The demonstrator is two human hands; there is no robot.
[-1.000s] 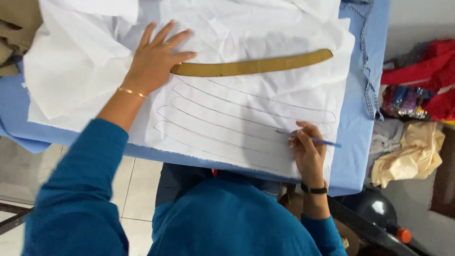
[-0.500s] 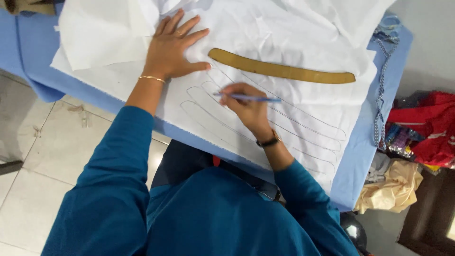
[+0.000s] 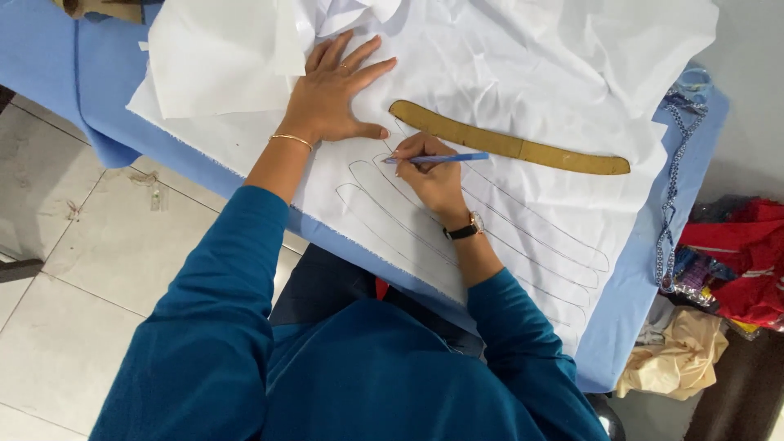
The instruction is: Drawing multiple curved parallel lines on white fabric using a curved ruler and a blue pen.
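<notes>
Blue pen (image 3: 441,158) apparently between fingers (image 3: 408,151).

Tailoring or sewing workroom, likely small or home-based. Evidence: white fabric (image 3: 523,57) spread flat over a table (image 3: 73,73) padded in blue cloth. Long curved outlines drawn in rows on the fabric. A curved tan pattern template (image 3: 506,147) lies on it, the shape matching the drawn lines. Right hand (image 3: 433,175) holds a blue pen (image 3: 437,158) at the template's end; left hand (image 3: 335,94) pressed flat on the fabric. Scrap textiles heaped beside the table: red cloth (image 3: 735,261), cream cloth (image 3: 674,363). A beaded trim (image 3: 671,188) hangs along the table edge. Pale tiled floor (image 3: 73,286), slightly littered with scraps.
</notes>
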